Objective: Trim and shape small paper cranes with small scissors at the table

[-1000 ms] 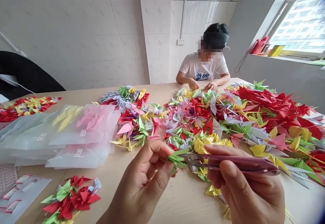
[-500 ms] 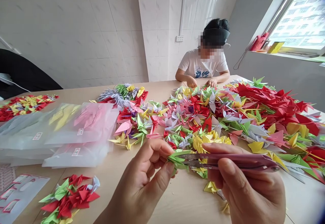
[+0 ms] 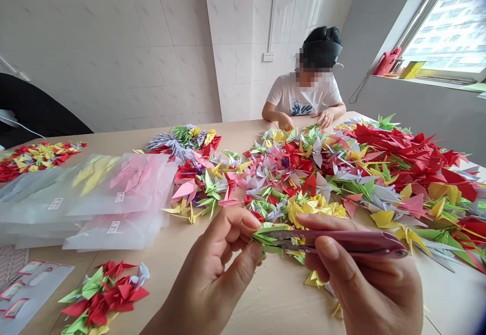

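My left hand pinches a folded green paper crane between thumb and fingers, low in the middle of the view. My right hand grips pink thread snips whose blades point left and close on the green crane. Both hands hover just above the wooden table. Behind them spreads a big heap of coloured paper cranes.
Clear plastic bags holding cranes lie at the left. A small red and green crane pile sits near the front left. Another person sits at the far side, hands on the table. A window is at the right.
The snips' blades have closed a little further onto the green crane. The other person's hand at the far side has shifted slightly. Otherwise the scene is the same.
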`<state>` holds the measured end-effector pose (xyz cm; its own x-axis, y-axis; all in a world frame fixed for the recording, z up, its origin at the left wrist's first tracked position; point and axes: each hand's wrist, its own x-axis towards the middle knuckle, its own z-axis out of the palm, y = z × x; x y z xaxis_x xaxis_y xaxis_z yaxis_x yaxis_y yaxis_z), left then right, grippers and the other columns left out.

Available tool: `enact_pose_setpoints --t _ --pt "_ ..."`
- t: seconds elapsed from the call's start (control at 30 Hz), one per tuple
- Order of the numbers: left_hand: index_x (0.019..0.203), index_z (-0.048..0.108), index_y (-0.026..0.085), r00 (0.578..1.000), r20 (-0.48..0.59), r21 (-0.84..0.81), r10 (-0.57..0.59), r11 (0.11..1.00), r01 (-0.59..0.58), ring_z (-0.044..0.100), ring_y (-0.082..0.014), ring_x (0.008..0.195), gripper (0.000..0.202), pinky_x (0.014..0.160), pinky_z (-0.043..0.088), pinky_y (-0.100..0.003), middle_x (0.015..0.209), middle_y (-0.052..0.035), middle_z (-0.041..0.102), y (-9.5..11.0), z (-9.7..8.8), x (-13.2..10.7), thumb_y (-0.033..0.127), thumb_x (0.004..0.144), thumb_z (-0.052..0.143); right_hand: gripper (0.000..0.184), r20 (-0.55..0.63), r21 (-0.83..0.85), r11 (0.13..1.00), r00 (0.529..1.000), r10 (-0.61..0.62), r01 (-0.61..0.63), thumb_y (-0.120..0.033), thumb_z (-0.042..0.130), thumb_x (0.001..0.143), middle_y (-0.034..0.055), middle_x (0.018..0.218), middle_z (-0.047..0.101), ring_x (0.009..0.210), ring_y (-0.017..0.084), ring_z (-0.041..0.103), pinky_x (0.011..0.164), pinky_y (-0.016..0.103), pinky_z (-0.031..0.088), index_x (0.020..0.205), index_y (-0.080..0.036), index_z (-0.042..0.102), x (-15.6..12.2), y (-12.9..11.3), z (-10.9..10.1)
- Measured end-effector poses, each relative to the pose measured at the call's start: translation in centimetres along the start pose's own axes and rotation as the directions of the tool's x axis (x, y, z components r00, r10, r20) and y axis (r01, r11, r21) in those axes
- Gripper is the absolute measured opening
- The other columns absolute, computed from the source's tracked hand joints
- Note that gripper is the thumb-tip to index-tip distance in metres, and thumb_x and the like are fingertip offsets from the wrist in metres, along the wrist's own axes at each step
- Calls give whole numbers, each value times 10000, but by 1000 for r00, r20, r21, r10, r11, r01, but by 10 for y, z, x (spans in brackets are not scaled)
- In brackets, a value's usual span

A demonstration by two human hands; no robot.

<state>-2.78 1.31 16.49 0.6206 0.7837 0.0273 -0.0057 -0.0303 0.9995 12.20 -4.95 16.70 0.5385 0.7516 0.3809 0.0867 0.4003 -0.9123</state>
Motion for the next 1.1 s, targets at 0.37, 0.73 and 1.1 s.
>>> enact_pose_setpoints --t 0.37,0.73,1.1 --pt "954 494 280 995 88 -178 43 984 -27 512 -95 771 87 684 455 -199 883 10 531 1 -3 1 239 884 463 202 296 364 803 876 380 -471 -364 633 777 -24 443 499 326 26 298 287 116 194 835 -185 704 23 18 -3" --pt "904 511 250 999 14 -183 38 983 -35 525 -79 710 63 663 442 -177 790 18 537 -1 -4 4 214 853 522 199 262 518 760 919 296 -393 -324 557 854 -27 501 504 382 12 359 347 99 246 953 -201 679 24 21 -5" --pt "852 498 248 976 -177 -252 125 953 -168 538 -66 675 78 644 455 -171 773 44 545 -6 -8 7 188 838 546 587 410 314 914 905 112 -256 -519 735 603 66 950 604 560 131 545 343 180 390 1139 -344 574 4 -2 -8"
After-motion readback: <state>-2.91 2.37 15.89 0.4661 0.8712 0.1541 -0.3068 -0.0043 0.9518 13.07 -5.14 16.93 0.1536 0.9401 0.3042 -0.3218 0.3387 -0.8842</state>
